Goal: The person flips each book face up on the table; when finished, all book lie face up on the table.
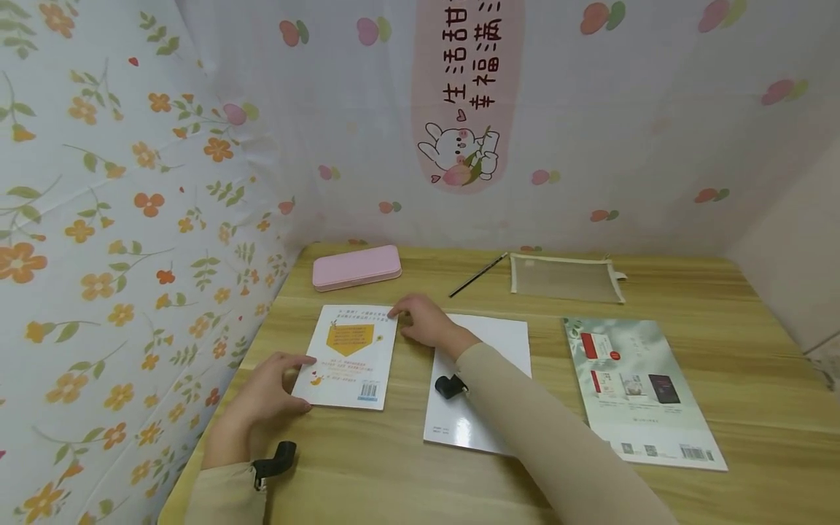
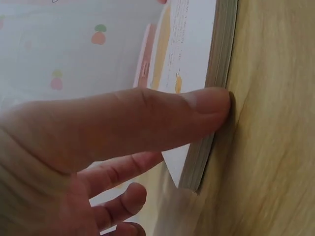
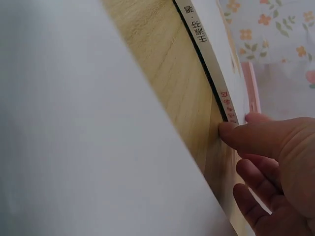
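Observation:
A small white book [image 1: 351, 357] with an orange panel and a barcode lies flat on the table, back cover up. My left hand [image 1: 265, 390] holds its near left corner. In the left wrist view the thumb [image 2: 211, 105] presses the page edges, with the other fingers partly hidden behind. At the far right corner, my right hand [image 1: 426, 321] grips the book with thumb and fingers. The right wrist view shows that thumb [image 3: 236, 135] at the end of the printed spine [image 3: 209, 54]. A white booklet [image 1: 453, 415] lies under the right forearm, partly covered by it.
A pink pencil case [image 1: 357, 267] lies behind the small book. Further right are a dark pencil [image 1: 478, 275] and a beige mesh pouch [image 1: 564, 278]. A pale green book [image 1: 643, 394] lies to the right on the wooden table [image 1: 755, 364]. Floral cloths hang behind and at left.

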`<state>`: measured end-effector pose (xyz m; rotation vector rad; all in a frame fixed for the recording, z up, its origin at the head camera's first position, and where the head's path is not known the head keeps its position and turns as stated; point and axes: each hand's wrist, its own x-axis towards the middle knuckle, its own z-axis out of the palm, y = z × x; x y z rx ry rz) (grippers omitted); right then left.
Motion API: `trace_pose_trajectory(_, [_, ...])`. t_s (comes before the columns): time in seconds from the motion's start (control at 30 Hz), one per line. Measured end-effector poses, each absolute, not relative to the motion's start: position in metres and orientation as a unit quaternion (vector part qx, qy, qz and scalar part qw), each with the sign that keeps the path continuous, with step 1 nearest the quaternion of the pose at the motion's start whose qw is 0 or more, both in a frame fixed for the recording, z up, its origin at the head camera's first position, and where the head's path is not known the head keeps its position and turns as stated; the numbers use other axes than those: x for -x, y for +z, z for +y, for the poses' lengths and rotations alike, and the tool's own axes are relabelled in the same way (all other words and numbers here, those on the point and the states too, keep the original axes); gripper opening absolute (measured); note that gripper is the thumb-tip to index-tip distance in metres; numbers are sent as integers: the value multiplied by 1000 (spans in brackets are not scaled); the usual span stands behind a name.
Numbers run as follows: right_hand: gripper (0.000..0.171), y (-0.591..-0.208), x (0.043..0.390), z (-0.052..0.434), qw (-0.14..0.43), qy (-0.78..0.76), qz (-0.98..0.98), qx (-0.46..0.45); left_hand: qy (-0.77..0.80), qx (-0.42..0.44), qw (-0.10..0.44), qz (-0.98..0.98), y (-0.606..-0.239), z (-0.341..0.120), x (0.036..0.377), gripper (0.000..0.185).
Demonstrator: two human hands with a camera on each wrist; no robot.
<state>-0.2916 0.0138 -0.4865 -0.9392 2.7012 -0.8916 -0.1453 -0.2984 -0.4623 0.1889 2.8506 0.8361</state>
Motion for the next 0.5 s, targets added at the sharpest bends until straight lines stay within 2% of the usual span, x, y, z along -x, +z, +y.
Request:
trace_pose_trajectory(0.23, [33,-487,292,18,38,-315,909,272,271,-60,80,957,-464,-300,148,75])
trace_pose_trajectory(0.5, [25,-479,290,26,30,-259,924,282,283,-73,78,953,-461,-300,145,69])
